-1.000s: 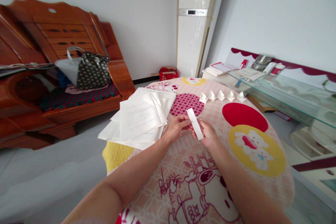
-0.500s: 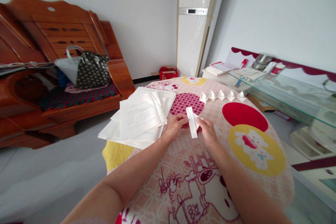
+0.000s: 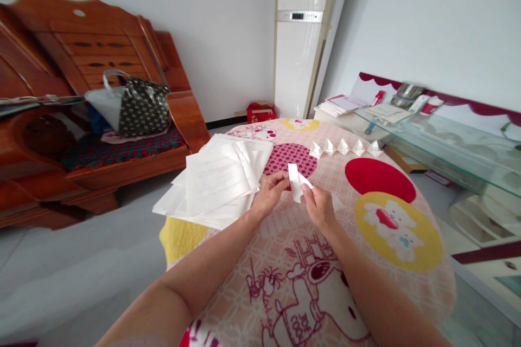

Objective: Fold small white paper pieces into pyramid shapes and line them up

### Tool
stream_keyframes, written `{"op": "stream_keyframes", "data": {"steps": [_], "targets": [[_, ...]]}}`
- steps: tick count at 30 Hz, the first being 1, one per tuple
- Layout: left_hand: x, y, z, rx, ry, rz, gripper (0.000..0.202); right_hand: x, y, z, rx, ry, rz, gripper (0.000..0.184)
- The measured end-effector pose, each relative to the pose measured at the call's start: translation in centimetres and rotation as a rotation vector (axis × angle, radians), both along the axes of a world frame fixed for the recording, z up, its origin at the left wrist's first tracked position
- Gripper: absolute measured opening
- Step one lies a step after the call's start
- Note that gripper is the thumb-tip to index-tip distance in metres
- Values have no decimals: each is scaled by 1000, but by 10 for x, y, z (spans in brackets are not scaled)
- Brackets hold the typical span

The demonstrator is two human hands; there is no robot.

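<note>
Between my hands, above the patterned tablecloth, is a folded strip of white paper. My left hand pinches it at its left edge. On the other side my right hand grips a slanted flap that sticks out to the right. My fingertips partly cover the folds. Beyond my right hand stands a row of several small folded white paper pieces with pointed tops. To the left of my left hand lies a loose stack of white paper sheets, the top ones printed with text.
A glass-topped cabinet on the right bears papers, metal bowls and a cup. On the left, a wooden bench holds a dark patterned bag. A red bag sits behind the table, beside a tall air conditioner.
The paper strip's lower end has shortened, and a slanted flap now shows at its right. My right hand has shifted slightly to the left.
</note>
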State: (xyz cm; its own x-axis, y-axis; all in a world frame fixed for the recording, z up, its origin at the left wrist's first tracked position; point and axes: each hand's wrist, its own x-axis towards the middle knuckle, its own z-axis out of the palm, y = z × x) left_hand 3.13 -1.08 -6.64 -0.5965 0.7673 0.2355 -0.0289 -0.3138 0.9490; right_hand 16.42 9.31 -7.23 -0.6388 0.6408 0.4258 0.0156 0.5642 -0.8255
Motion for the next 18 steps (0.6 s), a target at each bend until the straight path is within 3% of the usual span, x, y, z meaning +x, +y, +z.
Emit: {"op": "stream_keyframes", "data": {"steps": [5,8,12,18], "targets": [[-4,-3,6,-17,49,30,25,-1,5,-4,228,-139,-22,18],[-8,-5,9,-35,55,-12,25,0,10,-5,218,-136,1,35],[-10,-8,13,-59,117,-150,18,4,15,4,33,4,26,45],[-7,-8,9,-100,214,-288,18,8,8,22,-475,115,215,36]]}}
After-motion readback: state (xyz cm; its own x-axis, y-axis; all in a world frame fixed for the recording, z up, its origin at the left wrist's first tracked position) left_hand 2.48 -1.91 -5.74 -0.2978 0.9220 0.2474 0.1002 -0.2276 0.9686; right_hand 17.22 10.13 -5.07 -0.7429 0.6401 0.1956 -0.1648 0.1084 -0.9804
